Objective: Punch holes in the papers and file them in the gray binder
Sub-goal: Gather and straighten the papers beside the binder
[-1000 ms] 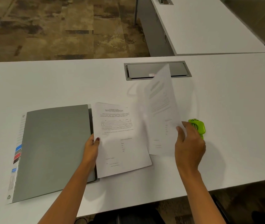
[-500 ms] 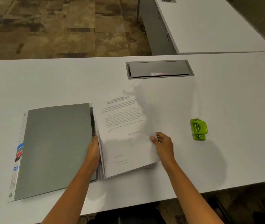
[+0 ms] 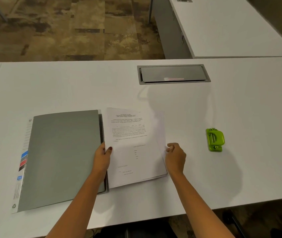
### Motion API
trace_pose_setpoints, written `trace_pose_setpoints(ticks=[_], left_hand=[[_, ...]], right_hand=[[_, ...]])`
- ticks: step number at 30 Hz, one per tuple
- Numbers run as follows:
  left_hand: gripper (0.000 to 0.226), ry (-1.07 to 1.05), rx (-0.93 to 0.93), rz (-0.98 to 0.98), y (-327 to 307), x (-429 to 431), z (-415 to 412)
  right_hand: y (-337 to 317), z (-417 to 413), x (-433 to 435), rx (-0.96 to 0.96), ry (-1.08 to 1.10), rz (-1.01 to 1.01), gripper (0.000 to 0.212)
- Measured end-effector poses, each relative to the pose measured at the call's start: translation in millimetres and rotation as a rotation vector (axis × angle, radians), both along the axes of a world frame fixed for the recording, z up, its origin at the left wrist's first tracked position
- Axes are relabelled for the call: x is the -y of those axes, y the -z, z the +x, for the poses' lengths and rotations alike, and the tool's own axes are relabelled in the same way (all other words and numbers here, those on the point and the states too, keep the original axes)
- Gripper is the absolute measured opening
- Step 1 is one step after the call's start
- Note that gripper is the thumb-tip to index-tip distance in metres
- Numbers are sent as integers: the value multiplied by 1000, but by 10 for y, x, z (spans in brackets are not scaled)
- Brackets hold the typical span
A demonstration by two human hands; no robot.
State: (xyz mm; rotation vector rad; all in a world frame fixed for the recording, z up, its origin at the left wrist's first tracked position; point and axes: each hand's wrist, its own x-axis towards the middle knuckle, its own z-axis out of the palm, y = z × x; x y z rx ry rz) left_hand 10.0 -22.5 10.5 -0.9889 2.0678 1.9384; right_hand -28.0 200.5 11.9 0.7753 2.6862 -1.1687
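Observation:
The gray binder [image 3: 61, 157] lies closed on the white table, left of centre. Beside its right edge lies a stack of printed papers [image 3: 135, 146]. My left hand [image 3: 103, 157] grips the stack's left edge, thumb on top of the sheet. My right hand [image 3: 175, 157] pinches the stack's right edge with curled fingers. A green hole punch [image 3: 214, 139] sits on the table to the right, a hand's width from my right hand, untouched.
A gray cable hatch [image 3: 173, 74] is set into the white table [image 3: 248, 169] behind the papers. A second white desk [image 3: 231, 26] stands at the back right. Patterned carpet lies beyond the far edge.
My right hand laid the lifted sheet down onto the stack, then moved to its right edge. The papers now lie squared beside the binder. My left hand shifted onto the stack's left edge.

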Motion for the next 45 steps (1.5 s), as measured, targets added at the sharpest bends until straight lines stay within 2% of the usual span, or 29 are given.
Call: trace_pose_setpoints(ticks=[2,6,13,31,36,41,45], left_hand=[[34,-17,-21,-4,-10,56,-9],[35,-42,-49,-14,-47,187,4],[35,-116,-71,-41,-86,387,7],[33,-137,-62,6,-25,472,102],[33,-119,-66,27,7,423,86],[35,-110,-74,75,14,353,68],[33,-107,-70,127,-10,322,48]], right_hand=[[6,34,11,8,0,129,25],[19,68,107,86,-42,215,20],[5,0,249,184,-81,322,52],[50,-161,259,264,78,85,37],[50,-91,181,131,94,22,21],[-49,-6,61,8,172,-96,24],[-99,7,-37,-90,180,-141,16]])
